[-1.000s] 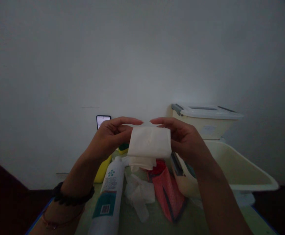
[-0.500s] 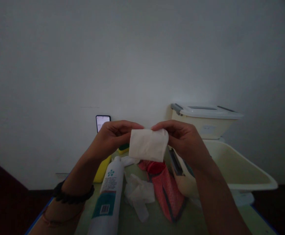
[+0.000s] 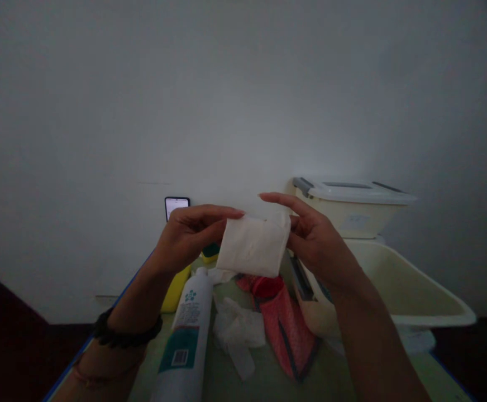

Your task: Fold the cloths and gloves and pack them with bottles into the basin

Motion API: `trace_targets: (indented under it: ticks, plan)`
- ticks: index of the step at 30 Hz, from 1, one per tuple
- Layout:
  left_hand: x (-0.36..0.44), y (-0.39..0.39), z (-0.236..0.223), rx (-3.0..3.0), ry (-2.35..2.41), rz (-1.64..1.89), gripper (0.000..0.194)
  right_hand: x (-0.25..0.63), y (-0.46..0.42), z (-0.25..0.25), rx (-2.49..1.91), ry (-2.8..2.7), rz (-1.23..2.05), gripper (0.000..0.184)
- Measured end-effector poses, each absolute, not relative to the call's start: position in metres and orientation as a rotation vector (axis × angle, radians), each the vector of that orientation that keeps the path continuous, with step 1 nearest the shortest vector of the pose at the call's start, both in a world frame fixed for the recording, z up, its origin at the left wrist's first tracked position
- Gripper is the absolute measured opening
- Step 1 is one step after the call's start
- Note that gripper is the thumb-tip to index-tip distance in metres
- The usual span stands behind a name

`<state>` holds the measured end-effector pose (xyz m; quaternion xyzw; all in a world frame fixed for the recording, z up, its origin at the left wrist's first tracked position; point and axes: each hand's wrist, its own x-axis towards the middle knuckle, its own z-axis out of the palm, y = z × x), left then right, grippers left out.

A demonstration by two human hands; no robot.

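I hold a folded white tissue (image 3: 252, 248) up in front of me with both hands, above the table. My left hand (image 3: 187, 235) pinches its left edge between fingers and thumb. My right hand (image 3: 313, 237) grips the right edge, with the forefinger stretched out over the top. A black band sits on my left wrist.
On the table (image 3: 264, 379) below lie a white spray bottle (image 3: 187, 335) on its side, crumpled white tissue (image 3: 237, 329), a red mesh item (image 3: 283, 318) and a yellow object (image 3: 176, 287). A cream tub (image 3: 411, 296) and a lidded box (image 3: 352, 204) stand at right. A phone (image 3: 175, 205) leans on the wall.
The tissue's hanging lower flap has been folded up, leaving a smaller pad. My right forefinger has lifted off the top edge and the pad has tilted slightly.
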<state>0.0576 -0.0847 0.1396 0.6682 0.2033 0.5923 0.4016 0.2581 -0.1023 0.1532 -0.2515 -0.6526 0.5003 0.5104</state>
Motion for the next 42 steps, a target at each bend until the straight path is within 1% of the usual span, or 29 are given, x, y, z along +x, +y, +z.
trace_targets:
  ticks: [4,7,8,11,13,17,19,25,29,34,36,40,42]
  plan:
    - [0.057,-0.080,0.139,1.680,0.585,1.566,0.014,0.262,-0.102,0.153,-0.661,-1.546,1.247,0.032]
    - [0.057,-0.078,0.138,1.635,0.580,1.555,0.014,0.264,-0.101,0.151,-0.605,-1.534,1.246,0.025]
    - [0.057,-0.078,0.138,1.625,0.571,1.548,0.015,0.263,-0.100,0.150,-0.590,-1.537,1.244,0.025]
    - [0.058,-0.078,0.138,1.622,0.568,1.536,0.014,0.257,-0.099,0.149,-0.632,-1.569,1.205,0.034]
    - [0.059,-0.078,0.138,1.634,0.580,1.524,0.013,0.253,-0.099,0.149,-0.694,-1.589,1.161,0.033]
    - [0.058,-0.080,0.139,1.676,0.580,1.491,0.012,0.249,-0.099,0.150,-0.748,-1.565,1.146,0.017]
    - [0.057,-0.081,0.140,1.684,0.562,1.453,0.012,0.250,-0.098,0.149,-0.769,-1.538,1.143,0.013]
    - [0.060,-0.084,0.143,1.717,0.534,1.343,0.014,0.251,-0.097,0.148,-0.831,-1.482,1.142,0.012]
    - [0.061,-0.081,0.141,1.754,0.591,1.367,0.021,0.253,-0.096,0.149,-0.812,-1.518,1.136,0.011]
    - [0.060,-0.081,0.140,1.715,0.631,1.325,0.033,0.262,-0.094,0.150,-0.812,-1.596,1.050,0.018]
    - [0.061,-0.082,0.140,1.711,0.616,1.319,0.030,0.264,-0.095,0.151,-0.840,-1.598,0.996,0.017]
    - [0.066,-0.081,0.140,1.706,0.602,1.337,0.018,0.261,-0.097,0.151,-0.861,-1.631,0.887,0.017]
    - [0.067,-0.081,0.140,1.704,0.636,1.342,0.014,0.260,-0.097,0.150,-0.865,-1.640,0.854,0.017]
